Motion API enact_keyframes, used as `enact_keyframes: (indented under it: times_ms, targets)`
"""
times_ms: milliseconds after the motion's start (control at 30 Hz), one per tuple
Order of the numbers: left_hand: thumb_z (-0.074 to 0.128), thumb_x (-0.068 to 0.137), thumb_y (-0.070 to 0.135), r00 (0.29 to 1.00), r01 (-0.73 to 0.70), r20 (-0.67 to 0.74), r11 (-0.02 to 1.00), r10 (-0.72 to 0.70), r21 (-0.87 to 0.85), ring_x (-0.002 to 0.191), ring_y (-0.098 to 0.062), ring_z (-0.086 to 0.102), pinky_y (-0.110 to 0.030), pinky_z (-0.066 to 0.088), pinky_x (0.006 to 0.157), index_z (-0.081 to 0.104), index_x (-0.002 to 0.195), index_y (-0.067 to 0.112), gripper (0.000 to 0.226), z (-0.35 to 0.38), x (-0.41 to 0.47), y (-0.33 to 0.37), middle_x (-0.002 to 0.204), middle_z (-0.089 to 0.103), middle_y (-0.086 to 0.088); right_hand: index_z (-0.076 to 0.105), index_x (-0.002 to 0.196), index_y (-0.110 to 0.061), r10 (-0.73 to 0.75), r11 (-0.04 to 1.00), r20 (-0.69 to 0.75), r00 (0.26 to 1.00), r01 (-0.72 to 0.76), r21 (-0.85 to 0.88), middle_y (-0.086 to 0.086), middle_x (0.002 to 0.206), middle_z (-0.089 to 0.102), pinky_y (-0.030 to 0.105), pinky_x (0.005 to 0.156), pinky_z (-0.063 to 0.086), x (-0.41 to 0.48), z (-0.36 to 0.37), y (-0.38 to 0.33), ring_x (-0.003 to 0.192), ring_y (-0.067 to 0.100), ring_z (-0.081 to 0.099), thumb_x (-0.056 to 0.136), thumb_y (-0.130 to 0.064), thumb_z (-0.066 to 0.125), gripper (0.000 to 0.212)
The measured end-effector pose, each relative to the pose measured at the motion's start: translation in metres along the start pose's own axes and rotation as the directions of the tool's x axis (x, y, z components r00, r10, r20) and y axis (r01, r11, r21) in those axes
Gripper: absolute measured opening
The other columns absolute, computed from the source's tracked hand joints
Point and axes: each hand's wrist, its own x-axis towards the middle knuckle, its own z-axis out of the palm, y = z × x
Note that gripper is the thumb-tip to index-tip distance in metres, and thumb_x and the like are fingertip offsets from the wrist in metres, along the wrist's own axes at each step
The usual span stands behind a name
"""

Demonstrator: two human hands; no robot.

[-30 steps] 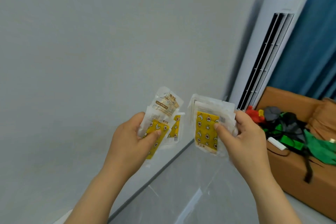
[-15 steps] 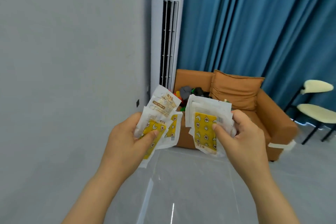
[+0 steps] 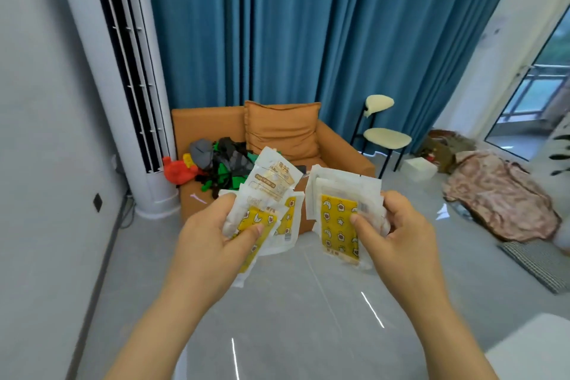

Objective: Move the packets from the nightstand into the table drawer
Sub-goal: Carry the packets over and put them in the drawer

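My left hand (image 3: 212, 237) grips a fan of several white and yellow packets (image 3: 271, 191), thumb pressed on the front one. My right hand (image 3: 398, 241) holds a second stack of packets (image 3: 339, 216), the front one yellow with star and moon prints, pinched between thumb and fingers. Both bunches are held up in front of me above the grey floor, a small gap between them. Neither the nightstand nor the table drawer is in view.
An orange armchair (image 3: 336, 145) with a cushion and a pile of toys and clothes stands ahead. A tall white air conditioner (image 3: 123, 77) is at the left by blue curtains (image 3: 308, 25). A cream chair (image 3: 385, 136), a crumpled blanket (image 3: 499, 194) and a mat (image 3: 536, 262) lie to the right.
The view has swung right from the bare wall to the armchair and curtains. Both hands keep the same hold on their packets.
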Motion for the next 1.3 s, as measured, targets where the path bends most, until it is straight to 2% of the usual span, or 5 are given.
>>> enact_keyframes:
  times_ms: [233,333,633,1067,1300]
  targets:
    - [0.067,0.073,0.037,0.988,-0.079,0.131,0.995,0.085,-0.053,0.081,-0.001,0.064,-0.036,0.055,0.068,0.065,0.1,0.032,0.028,0.071,0.057,0.004,0.091,0.068,0.023,0.057,0.083,-0.023,0.087,0.986,-0.121,0.989,-0.102,-0.129,-0.008,0.078,0.066,0.025,0.056,0.055,0.035,-0.028,0.048,0.07,0.008,0.064,0.083,-0.023,0.068,0.011]
    - [0.073,0.078,0.028,0.977,-0.089,0.188,0.994,0.1,-0.063,0.083,0.005,0.062,-0.024,0.05,0.065,0.066,0.1,0.034,0.023,0.11,0.083,0.011,0.091,0.065,0.031,0.056,0.082,-0.023,0.112,0.98,-0.16,0.981,-0.136,-0.145,-0.008,0.078,0.066,0.018,0.053,0.049,0.057,-0.046,0.075,0.067,0.006,0.063,0.083,-0.023,0.068,0.012]
    - [0.063,0.073,0.039,0.929,-0.144,0.33,0.985,0.166,-0.091,0.078,-0.011,0.065,-0.045,0.055,0.069,0.064,0.093,0.021,0.027,0.249,0.154,0.07,0.084,0.069,0.009,0.049,0.069,-0.021,0.18,0.962,-0.282,0.942,-0.228,-0.147,-0.015,0.06,0.056,0.013,0.043,0.035,0.129,-0.13,0.163,0.051,0.003,0.049,0.083,-0.015,0.068,0.025]
    - [0.07,0.082,0.022,0.81,-0.156,0.542,0.973,0.226,-0.172,0.078,0.0,0.064,-0.035,0.057,0.066,0.066,0.097,0.031,0.018,0.445,0.243,0.107,0.085,0.069,0.018,0.057,0.08,-0.029,0.327,0.874,-0.47,0.82,-0.452,-0.18,-0.008,0.074,0.065,0.04,0.062,0.056,0.202,-0.221,0.284,0.07,0.013,0.064,0.083,-0.017,0.068,0.016]
    - [0.069,0.08,0.027,0.713,-0.193,0.648,0.964,0.267,-0.184,0.078,-0.014,0.064,-0.047,0.054,0.069,0.064,0.09,0.025,0.012,0.546,0.325,0.122,0.082,0.069,0.009,0.059,0.085,-0.024,0.371,0.815,-0.57,0.733,-0.551,-0.179,-0.006,0.075,0.066,0.04,0.062,0.057,0.271,-0.244,0.343,0.069,0.011,0.063,0.086,-0.02,0.065,0.007]
